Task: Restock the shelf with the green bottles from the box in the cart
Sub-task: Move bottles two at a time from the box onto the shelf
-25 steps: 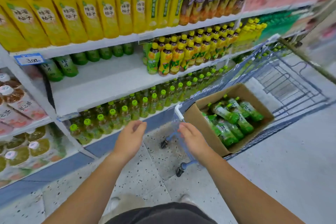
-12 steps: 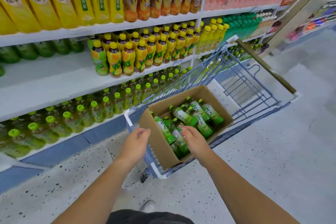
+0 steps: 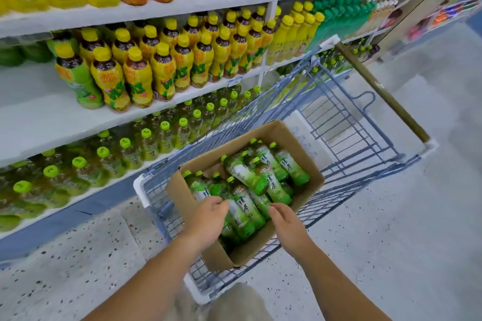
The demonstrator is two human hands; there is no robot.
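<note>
Left grip: the left hand [image 3: 208, 219] is loosely spread, fingertips [image 3: 221, 203] down on a bottle near the box's near-left wall, not yet wrapped round anything.
Right grip: the right hand [image 3: 287, 224] is also slack and holds nothing, its fingers at the bottles by the near-right wall.
Task's thing: the green tea bottles [image 3: 250, 190] lie heaped on their sides in the cardboard box [image 3: 300, 143].
Carrier: the box sits at the near end of the blue wire cart [image 3: 339, 117], hard against its near rim.
Change: a second ago both hands were short of the cart; half a second ago the left was outside the box wall. Now both are inside.
Meaning: the reach is done and the first pick looks imminent, though nothing is lifted.
Shelf: a bare stretch of the middle shelf [image 3: 34, 112], left of the yellow-capped bottles [image 3: 161, 70], seems the likely gap.
</note>
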